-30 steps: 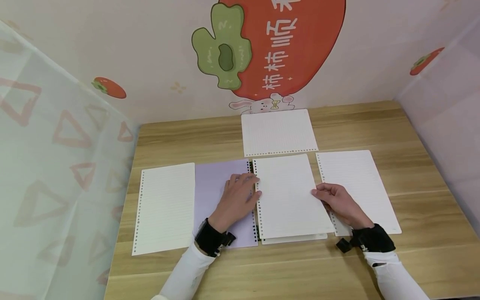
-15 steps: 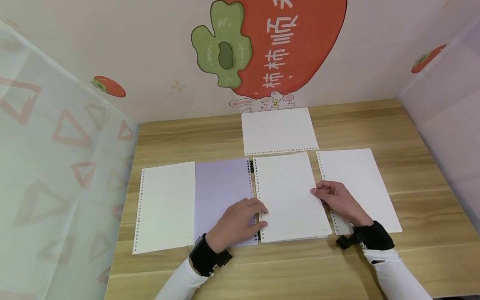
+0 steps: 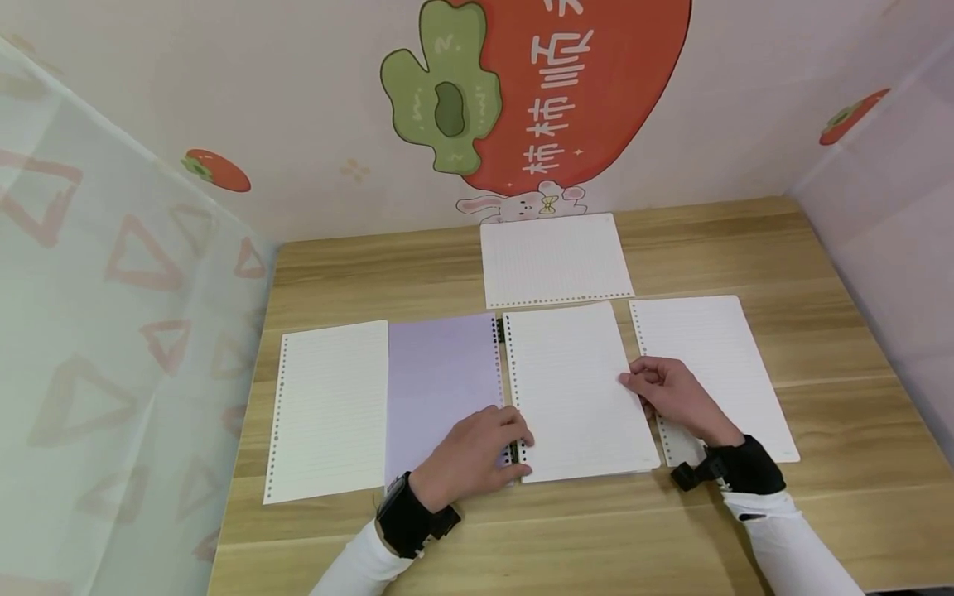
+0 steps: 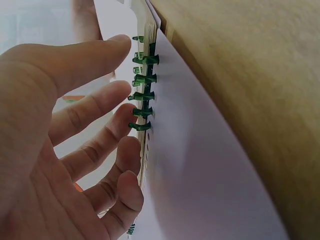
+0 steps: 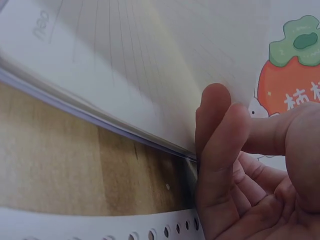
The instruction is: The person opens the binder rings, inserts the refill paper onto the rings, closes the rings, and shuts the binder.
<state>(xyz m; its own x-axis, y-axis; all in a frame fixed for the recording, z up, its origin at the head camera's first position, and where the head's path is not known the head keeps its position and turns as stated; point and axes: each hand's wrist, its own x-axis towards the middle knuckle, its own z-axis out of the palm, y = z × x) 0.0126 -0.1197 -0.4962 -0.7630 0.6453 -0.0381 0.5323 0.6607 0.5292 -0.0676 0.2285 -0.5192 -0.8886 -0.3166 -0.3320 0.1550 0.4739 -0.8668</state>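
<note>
A ring-binder notebook lies spread on the table, its lavender cover (image 3: pixel 440 372) at the left and white punched pages at the right. Green binder rings (image 4: pixel 145 79) stand open along the spine in the left wrist view. Over the right half lies a lined loose-leaf sheet (image 3: pixel 577 389), its punched edge along the rings. My left hand (image 3: pixel 471 454) is at the lower end of the spine, fingers relaxed and slightly bent, fingertips at the sheet's punched edge. With thumb and fingers, my right hand (image 3: pixel 676 401) pinches the sheet's right edge; in the right wrist view the sheet curves upward there.
Three loose punched sheets lie around the notebook: a left one (image 3: pixel 328 414) overlapping or abutting the cover, a back one (image 3: pixel 555 261) turned sideways, and a right one (image 3: pixel 715 364) under my right hand. A printed wall (image 3: pixel 313 124) closes off the table's back.
My left hand has slid down along the spine toward the near end. The sheet's lower edge has come down to line up with the pages below. My right hand has barely moved.
</note>
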